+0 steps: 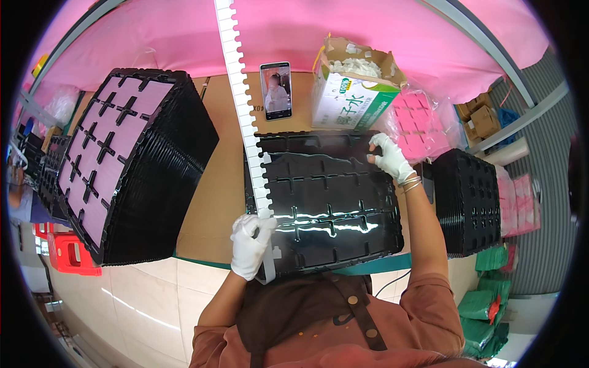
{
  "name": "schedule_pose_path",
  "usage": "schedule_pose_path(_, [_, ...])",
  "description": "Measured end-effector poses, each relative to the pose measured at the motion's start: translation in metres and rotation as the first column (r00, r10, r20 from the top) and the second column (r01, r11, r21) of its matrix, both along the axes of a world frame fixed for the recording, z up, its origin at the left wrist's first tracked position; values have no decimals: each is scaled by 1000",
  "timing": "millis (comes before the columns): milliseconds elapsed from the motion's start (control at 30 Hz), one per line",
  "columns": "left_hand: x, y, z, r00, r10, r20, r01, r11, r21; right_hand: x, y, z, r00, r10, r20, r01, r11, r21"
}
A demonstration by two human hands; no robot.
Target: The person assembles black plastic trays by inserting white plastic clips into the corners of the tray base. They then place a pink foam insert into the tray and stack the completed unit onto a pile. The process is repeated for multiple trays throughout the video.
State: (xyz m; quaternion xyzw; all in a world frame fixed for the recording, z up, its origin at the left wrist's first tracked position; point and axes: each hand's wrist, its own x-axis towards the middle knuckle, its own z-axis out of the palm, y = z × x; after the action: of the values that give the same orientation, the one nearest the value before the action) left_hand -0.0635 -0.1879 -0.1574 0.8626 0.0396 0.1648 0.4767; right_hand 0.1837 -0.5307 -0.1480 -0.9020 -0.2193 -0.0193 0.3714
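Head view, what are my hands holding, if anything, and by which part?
Left hand: the white notched strip, near its lower end. Right hand: at the far right corner of the black tray, grip unclear.

1. Lit smartphone on the cardboard-covered worktop, left of an open carton holding white scraps.
2. Pink drape behind.
3. Red plastic stool at left.
4. Green wrapped packages piled at lower right.

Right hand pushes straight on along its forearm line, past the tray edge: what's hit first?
Likely the white-and-green carton, standing just past the far edge of the black tray that the right hand is at. Hand height is unclear from this one view.
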Motion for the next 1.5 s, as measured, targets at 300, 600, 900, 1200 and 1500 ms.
schedule_pose_path(300, [1, -2, -4, 1000, 13, 26, -11, 998, -64, 11, 8, -19, 985, -173, 1, 172, 980, -99])
schedule_pose_path(600, [1, -1, -7, 1000, 17, 5, -17, 997, -70, 10, 10, -15, 991, -129, 46, 134, 983, -122])
schedule_pose_path(900, [1, -2, -7, 1000, 12, 21, -11, 999, -46, 11, 3, -19, 995, -97, -34, 97, 995, 16])
schedule_pose_path(1200, [1, -1, -9, 999, 11, 40, -8, 998, -54, 14, -13, -20, 992, 114, -44, -109, 989, 101])
schedule_pose_path(1500, [0, 1, -4, 1000, -18, -2, 18, 1000, 8, 17, -27, 20, 864, 182, -470, -130, 981, 142])
